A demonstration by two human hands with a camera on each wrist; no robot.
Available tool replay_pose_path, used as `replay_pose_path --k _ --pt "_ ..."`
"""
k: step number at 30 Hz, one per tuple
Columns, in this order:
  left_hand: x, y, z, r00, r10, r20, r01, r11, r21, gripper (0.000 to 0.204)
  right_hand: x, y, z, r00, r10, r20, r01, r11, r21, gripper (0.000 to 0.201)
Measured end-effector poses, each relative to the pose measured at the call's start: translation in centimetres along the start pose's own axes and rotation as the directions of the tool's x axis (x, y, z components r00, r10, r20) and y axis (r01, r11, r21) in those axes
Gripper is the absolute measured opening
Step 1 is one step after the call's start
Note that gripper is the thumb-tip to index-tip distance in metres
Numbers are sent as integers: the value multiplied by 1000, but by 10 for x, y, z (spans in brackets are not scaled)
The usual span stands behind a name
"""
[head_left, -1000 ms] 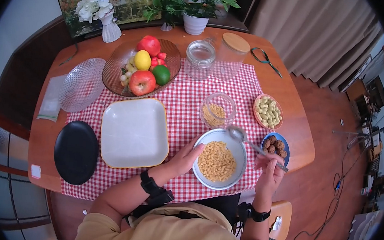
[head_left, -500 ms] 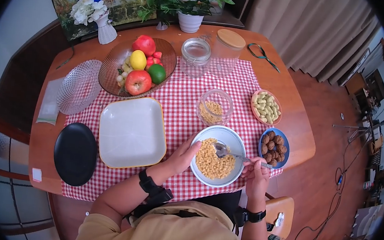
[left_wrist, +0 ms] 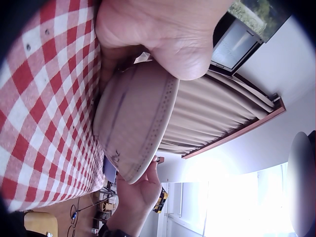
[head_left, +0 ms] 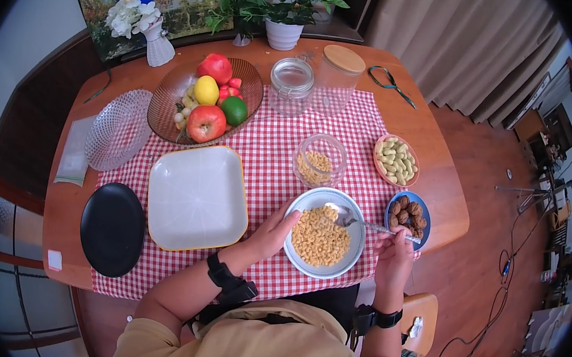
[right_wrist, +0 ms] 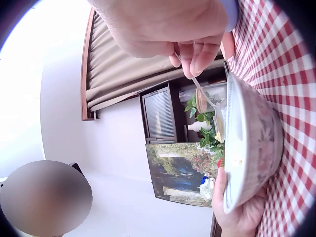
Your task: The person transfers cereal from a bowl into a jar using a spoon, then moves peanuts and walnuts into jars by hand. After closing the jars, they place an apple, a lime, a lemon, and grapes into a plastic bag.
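A white bowl (head_left: 302, 260) with a blue-edged rim stands on the checked cloth, part filled with small yellow pieces (head_left: 321, 240) that look like short pasta. My left hand (head_left: 271, 234) grips its left side, thumb at the rim and fingers around the outer wall. In the right wrist view, the bowl (right_wrist: 256, 143) shows a floral outside. My right hand (head_left: 395, 259) pinches a metal spoon (head_left: 372, 226) by its handle. The spoon's head lies over the bowl's upper right part, with a few yellow pieces at it.
Behind the bowl, a glass jar (head_left: 322, 143) holds more yellow pieces. Walnuts (head_left: 408, 214) and peanuts (head_left: 396, 160) sit in small dishes to the right. A white square tray (head_left: 198, 197), a black plate (head_left: 112, 229) and a fruit bowl (head_left: 162, 108) are on the left.
The spoon came from over the right rim down into the yellow pieces, then rose back toward the bowl's upper right with my right hand. My left hand keeps its grip.
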State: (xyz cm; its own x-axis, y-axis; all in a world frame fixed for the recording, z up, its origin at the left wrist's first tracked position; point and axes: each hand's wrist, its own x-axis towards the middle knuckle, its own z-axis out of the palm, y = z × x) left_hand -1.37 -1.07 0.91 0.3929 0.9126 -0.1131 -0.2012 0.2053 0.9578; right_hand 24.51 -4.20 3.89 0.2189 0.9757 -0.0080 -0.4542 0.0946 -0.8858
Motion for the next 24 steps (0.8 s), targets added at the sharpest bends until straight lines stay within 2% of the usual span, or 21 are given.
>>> replay_pose_path --k 7,10,12,13,17,19,24 --pt "1 -2 0 1000 -26 -2 26 999 -26 48 24 -5 33 990 -143 18 143 988 -61 24" --pt "2 -6 -1 1000 -10 6 10 1000 -29 48 28 -3 48 977 -192 89 204 968 -146 27" --pt "2 -6 -2 1000 -4 6 4 1000 -29 49 27 -4 58 966 -206 154 248 903 -351 29" --pt "1 -6 -2 1000 -23 -3 23 1000 -1 49 25 -6 59 965 -198 173 249 898 -363 28" --pt "-1 2 1 999 -36 -1 36 999 0 50 20 -7 51 950 -279 140 311 880 -359 28" --pt "-2 4 2 999 -35 -3 35 999 4 51 15 -10 39 932 -357 54 354 874 -333 27" --pt "1 -3 -1 1000 -27 4 27 1000 -3 51 -7 -20 0 933 -346 96 352 831 -430 24"
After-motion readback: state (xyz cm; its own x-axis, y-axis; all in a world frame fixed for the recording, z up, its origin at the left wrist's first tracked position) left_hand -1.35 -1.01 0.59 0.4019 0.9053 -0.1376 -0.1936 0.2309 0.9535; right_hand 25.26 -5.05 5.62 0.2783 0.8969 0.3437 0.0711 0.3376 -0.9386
